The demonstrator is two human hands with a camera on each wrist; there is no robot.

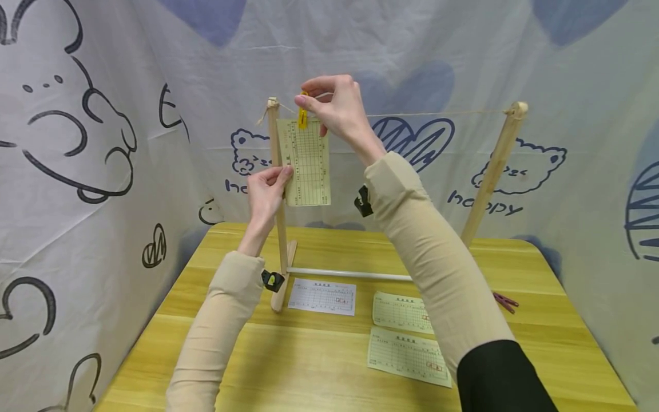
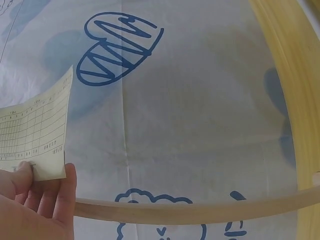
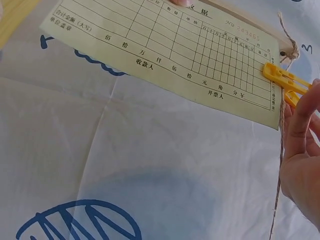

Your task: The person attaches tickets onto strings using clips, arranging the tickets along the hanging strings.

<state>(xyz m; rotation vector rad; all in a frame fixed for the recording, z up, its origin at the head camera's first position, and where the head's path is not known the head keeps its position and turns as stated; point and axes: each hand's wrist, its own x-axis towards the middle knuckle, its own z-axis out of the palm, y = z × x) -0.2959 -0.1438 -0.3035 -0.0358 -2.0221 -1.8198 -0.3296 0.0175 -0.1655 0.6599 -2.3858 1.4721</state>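
Observation:
A pale yellow receipt slip [image 1: 309, 166] printed with a grid hangs upright by the left end of a thin string [image 1: 437, 114]. My left hand [image 1: 266, 191] pinches its left edge between thumb and fingers, as the left wrist view also shows the slip [image 2: 35, 130] over the fingers. Above, my right hand [image 1: 340, 109] pinches the handle end of a yellow clothespin [image 1: 302, 118]. In the right wrist view the clothespin [image 3: 285, 80] has its tip over the slip's edge, right at the string [image 3: 281, 150].
The string runs between two wooden posts [image 1: 494, 166], joined low down by a white rod [image 1: 350, 274]. On the wooden table [image 1: 319, 355] lie a white slip [image 1: 322, 296], two yellowish slips [image 1: 407, 357] and a dark red clothespin [image 1: 506, 301]. A patterned cloth [image 1: 401, 34] hangs behind.

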